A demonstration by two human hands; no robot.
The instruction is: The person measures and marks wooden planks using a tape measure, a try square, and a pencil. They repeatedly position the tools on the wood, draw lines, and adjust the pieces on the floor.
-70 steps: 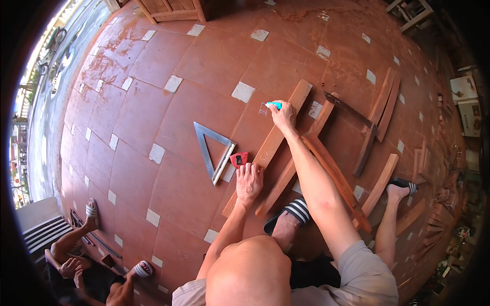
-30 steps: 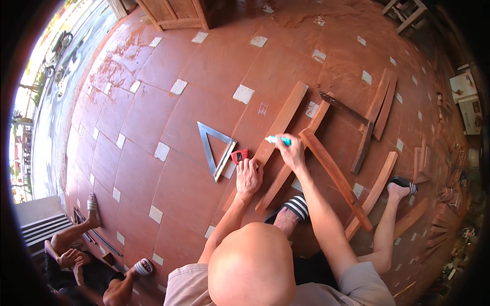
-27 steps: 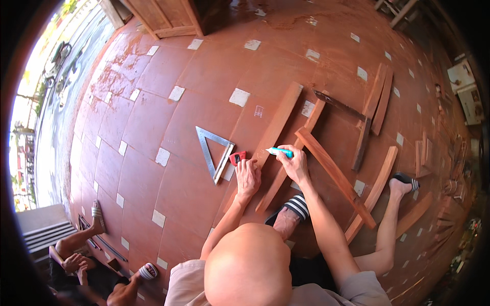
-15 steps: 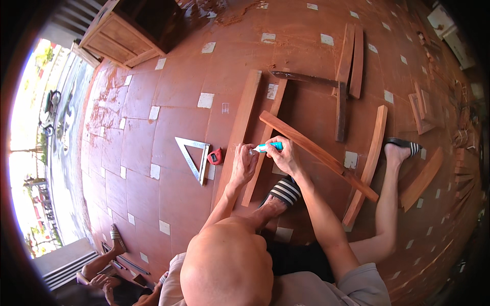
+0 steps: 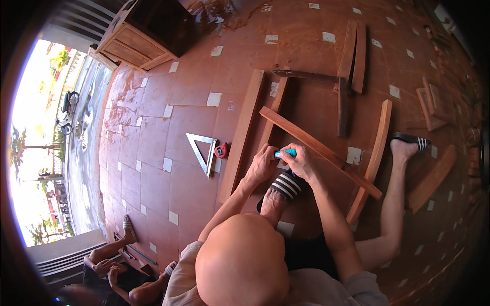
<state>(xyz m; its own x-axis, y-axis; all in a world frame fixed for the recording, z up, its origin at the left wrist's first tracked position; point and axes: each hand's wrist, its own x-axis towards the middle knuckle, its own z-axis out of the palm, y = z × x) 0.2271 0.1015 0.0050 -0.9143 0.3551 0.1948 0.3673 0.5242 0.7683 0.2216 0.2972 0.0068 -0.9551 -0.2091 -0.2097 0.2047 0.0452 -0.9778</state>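
Observation:
A short teal marker pen [image 5: 287,153] is held between my two hands, above the gap between two wooden beams. My right hand [image 5: 301,164] is closed around its right end. The fingers of my left hand [image 5: 263,163] are closed at its other end, which they hide. Under and left of my left hand lies a long wooden beam [image 5: 244,135] with faint marks on it; a second, narrower beam [image 5: 274,111] lies right of it. A slanting beam [image 5: 301,135] rests beyond my right hand. Left of the long beam lie a red tape measure [image 5: 221,150] and a metal triangle square [image 5: 210,157].
Dark timber pieces [image 5: 342,109] and a curved beam [image 5: 375,158] lie to the right, near my sandalled foot [image 5: 406,144]. A wooden cabinet [image 5: 138,43] stands far left. Another person [image 5: 115,270] sits at lower left. Tiled floor [image 5: 148,148] runs beneath everything.
Both hands have moved right, off the long beam, and come closer together. The pen's white tip showed before; now it is out of sight at my left fingers. The view has shifted slightly.

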